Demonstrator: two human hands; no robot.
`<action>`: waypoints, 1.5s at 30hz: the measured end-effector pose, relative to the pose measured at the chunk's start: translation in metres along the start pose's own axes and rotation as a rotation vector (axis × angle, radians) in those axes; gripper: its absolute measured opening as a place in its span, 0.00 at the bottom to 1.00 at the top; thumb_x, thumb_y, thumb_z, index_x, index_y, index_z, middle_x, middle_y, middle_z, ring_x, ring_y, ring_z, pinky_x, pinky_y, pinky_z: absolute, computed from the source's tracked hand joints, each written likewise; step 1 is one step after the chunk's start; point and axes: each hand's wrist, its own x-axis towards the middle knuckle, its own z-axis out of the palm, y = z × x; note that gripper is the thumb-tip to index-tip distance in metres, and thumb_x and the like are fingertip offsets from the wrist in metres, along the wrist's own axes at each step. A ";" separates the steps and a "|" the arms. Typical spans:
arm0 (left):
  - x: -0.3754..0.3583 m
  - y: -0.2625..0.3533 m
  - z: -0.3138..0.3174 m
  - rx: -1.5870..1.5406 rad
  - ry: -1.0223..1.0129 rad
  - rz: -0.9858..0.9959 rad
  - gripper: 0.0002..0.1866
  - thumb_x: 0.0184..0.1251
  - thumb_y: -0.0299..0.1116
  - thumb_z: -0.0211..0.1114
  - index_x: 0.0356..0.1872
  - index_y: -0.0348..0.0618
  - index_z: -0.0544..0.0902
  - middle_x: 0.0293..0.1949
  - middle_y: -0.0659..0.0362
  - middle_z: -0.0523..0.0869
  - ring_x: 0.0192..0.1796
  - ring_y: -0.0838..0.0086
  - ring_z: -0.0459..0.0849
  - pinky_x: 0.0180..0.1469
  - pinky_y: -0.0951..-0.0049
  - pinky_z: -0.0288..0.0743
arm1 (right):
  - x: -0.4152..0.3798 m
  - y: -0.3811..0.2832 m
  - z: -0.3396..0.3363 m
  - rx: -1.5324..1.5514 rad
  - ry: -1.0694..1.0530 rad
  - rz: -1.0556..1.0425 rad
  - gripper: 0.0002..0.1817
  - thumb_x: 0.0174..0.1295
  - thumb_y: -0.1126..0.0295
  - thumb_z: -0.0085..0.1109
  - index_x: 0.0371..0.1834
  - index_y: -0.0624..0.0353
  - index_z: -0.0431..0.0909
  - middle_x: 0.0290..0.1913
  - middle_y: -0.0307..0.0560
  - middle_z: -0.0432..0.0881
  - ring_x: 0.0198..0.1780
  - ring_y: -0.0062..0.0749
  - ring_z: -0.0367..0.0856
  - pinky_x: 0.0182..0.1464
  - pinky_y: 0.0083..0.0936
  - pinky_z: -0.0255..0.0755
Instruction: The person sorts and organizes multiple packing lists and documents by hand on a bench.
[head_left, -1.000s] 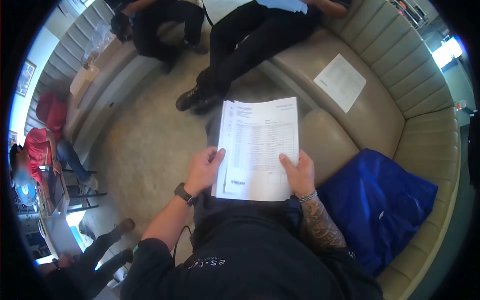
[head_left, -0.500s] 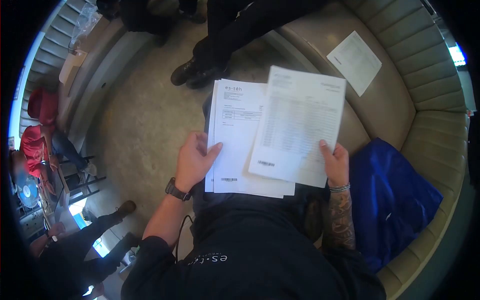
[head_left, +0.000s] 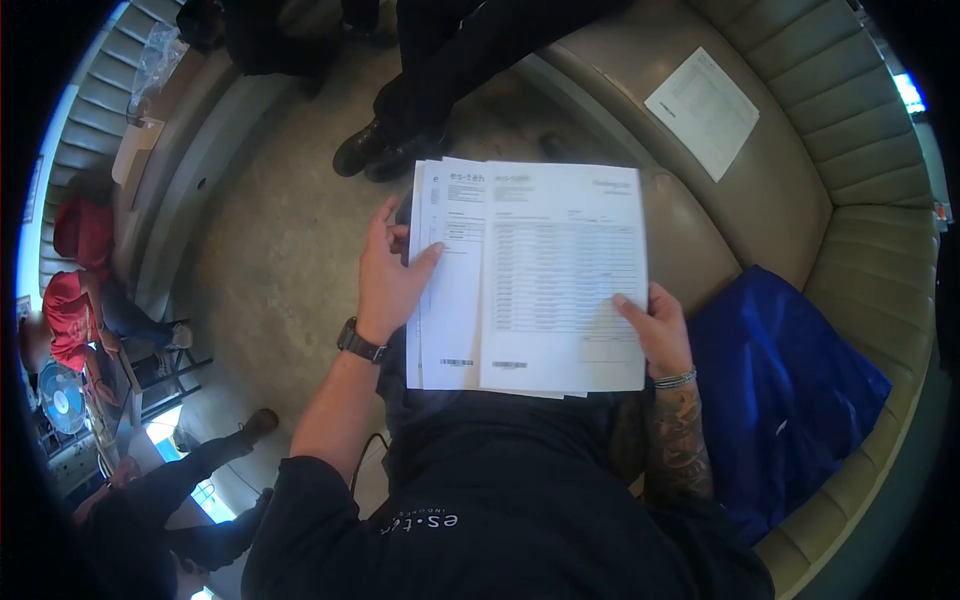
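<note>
My left hand (head_left: 393, 272) grips the left edge of a pile of printed sheets (head_left: 450, 330), thumb on top and fingers mostly behind. In my right hand (head_left: 658, 330) is a stack of papers (head_left: 560, 280) with a printed table, held at its right edge with the thumb on top. That stack overlaps the right part of the left pile. Both lie above my lap, with a barcode near each bottom edge.
Beside me on the curved bench (head_left: 680, 215) lies a blue bag (head_left: 790, 400). Farther up the bench rest more papers (head_left: 703, 112). A person's dark shoes (head_left: 375, 150) are ahead. People sit at a table on the left.
My right hand has moved left and slightly down with its stack, which is now straighter and covers more of the left pile. My left hand has shifted slightly up.
</note>
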 end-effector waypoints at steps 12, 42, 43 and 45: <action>-0.004 0.009 0.011 -0.053 0.015 -0.034 0.38 0.55 0.31 0.76 0.66 0.36 0.66 0.41 0.53 0.82 0.42 0.71 0.84 0.46 0.72 0.78 | 0.010 0.002 -0.015 0.019 -0.031 -0.027 0.13 0.69 0.74 0.56 0.51 0.71 0.79 0.47 0.47 0.85 0.45 0.23 0.82 0.50 0.22 0.76; -0.003 0.036 0.021 -0.534 -0.356 -0.110 0.13 0.71 0.26 0.60 0.52 0.28 0.76 0.49 0.52 0.85 0.51 0.75 0.82 0.55 0.74 0.75 | 0.025 -0.012 -0.007 0.003 -0.114 -0.161 0.13 0.69 0.69 0.60 0.49 0.70 0.79 0.44 0.44 0.85 0.42 0.18 0.80 0.47 0.19 0.75; -0.004 0.037 0.021 -0.533 -0.358 -0.108 0.14 0.71 0.26 0.60 0.53 0.28 0.76 0.50 0.52 0.85 0.51 0.75 0.82 0.55 0.74 0.75 | 0.024 -0.012 -0.007 -0.016 -0.109 -0.160 0.14 0.70 0.69 0.59 0.50 0.70 0.79 0.44 0.44 0.86 0.43 0.18 0.80 0.48 0.19 0.75; -0.004 0.036 0.020 -0.552 -0.368 -0.123 0.14 0.71 0.26 0.60 0.53 0.28 0.75 0.50 0.52 0.85 0.52 0.75 0.82 0.56 0.74 0.75 | 0.025 -0.011 -0.008 -0.029 -0.110 -0.168 0.14 0.70 0.69 0.58 0.51 0.70 0.79 0.45 0.44 0.86 0.43 0.18 0.80 0.48 0.20 0.75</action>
